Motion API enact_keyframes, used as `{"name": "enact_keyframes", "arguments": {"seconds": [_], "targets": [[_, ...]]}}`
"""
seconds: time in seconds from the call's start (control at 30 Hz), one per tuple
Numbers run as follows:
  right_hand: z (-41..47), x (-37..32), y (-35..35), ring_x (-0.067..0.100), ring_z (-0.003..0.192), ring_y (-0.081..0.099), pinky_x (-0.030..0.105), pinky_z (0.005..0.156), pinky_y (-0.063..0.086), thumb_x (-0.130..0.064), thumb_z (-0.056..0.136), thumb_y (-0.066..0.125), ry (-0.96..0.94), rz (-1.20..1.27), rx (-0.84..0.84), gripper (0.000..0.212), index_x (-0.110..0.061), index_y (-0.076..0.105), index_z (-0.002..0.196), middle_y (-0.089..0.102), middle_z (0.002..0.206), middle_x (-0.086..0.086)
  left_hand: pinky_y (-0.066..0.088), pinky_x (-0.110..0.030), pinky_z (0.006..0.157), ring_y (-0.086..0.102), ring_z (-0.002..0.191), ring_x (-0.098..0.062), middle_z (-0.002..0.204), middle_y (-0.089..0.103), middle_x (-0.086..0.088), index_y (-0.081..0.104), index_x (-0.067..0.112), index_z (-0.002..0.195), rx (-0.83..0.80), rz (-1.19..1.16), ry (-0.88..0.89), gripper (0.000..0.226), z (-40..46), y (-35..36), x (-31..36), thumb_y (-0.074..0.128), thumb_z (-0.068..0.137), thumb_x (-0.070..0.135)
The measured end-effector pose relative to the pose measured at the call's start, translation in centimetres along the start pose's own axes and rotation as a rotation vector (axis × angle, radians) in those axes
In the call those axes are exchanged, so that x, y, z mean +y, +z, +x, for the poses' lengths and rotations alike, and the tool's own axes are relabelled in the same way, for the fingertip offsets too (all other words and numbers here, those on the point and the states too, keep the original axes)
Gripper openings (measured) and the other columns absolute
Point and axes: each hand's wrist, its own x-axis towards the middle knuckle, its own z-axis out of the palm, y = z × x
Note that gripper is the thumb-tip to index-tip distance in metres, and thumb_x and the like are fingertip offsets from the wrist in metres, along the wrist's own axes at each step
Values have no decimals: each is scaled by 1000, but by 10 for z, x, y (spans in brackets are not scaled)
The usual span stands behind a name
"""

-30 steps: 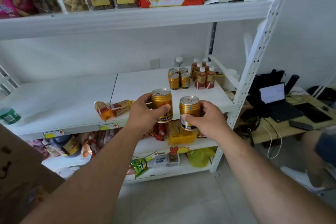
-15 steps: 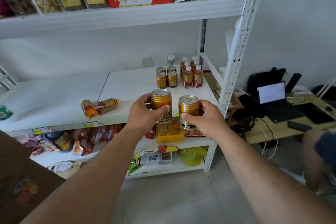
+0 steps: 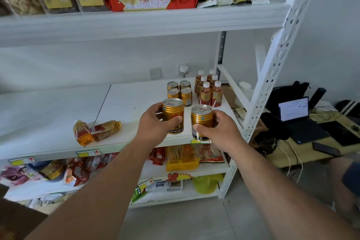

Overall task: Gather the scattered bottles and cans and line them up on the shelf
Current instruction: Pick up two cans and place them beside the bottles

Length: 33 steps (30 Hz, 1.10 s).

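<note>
My left hand (image 3: 153, 122) grips a gold can (image 3: 173, 115) upright over the front part of the white middle shelf (image 3: 48, 115). My right hand (image 3: 220, 132) holds a second gold can (image 3: 201, 121) just right of it, at the shelf's front edge. Behind them stand several gold cans (image 3: 180, 92) in a block, and beside those several brown bottles with white caps (image 3: 209, 89). Two bottles (image 3: 95, 131) lie on their sides toward the shelf's left front.
The upper shelf (image 3: 136, 23) carries jars and red packets. Lower shelves hold snack bags. A white upright post (image 3: 272, 68) bounds the shelf on the right. Beyond it a desk (image 3: 319, 154) holds a laptop and a phone. A cardboard box (image 3: 17, 218) sits lower left.
Both hands have carried their cans forward, closer to the block of standing cans. The view has shifted, so the shelf sits further right in frame.
</note>
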Motion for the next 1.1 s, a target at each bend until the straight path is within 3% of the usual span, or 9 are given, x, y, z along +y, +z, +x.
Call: {"name": "enact_keyframes", "arguments": {"seconds": [0.2,0.33,0.47,0.7,0.93,1.1], "targets": [[44,3,5,0,104,64,17,78,48,-34,75,89,14,25,-27,57,-36,56,122,66,114,-16,54,-32,90,61,103,-6,116,66,10,57,24,132,4,-13,-24,64,39,10,-12,86,75,26],[79,14,6,8,110,64,23,87,51,-32,76,88,20,28,-47,63,-32,55,130,66,120,-12,54,-31,90,62,106,-7,119,66,10,56,24,135,25,0,-42,68,69,22,-18,86,75,26],[112,27,4,7,111,64,22,87,51,-35,75,89,21,32,-95,67,-29,56,134,66,122,-13,49,-34,100,60,111,-6,120,66,11,58,23,134,58,20,-56,66,94,38,-22,86,75,25],[156,42,8,10,115,60,26,94,48,-36,76,88,52,11,-140,72,-27,54,139,64,129,-10,41,-6,69,57,93,14,103,63,24,59,25,129,70,19,-74,59,126,59,-31,85,76,21],[188,50,20,13,118,61,32,99,50,-31,77,88,83,8,-138,68,-27,55,136,65,129,-9,46,-2,63,59,94,13,105,65,22,60,28,124,46,-21,-84,56,160,65,-52,85,76,15],[204,62,38,14,118,62,39,103,51,-29,74,89,117,-3,-103,69,-27,55,134,65,129,-8,48,-2,67,59,92,18,108,67,17,60,27,121,8,-56,-73,56,180,66,-78,85,74,9]]}}
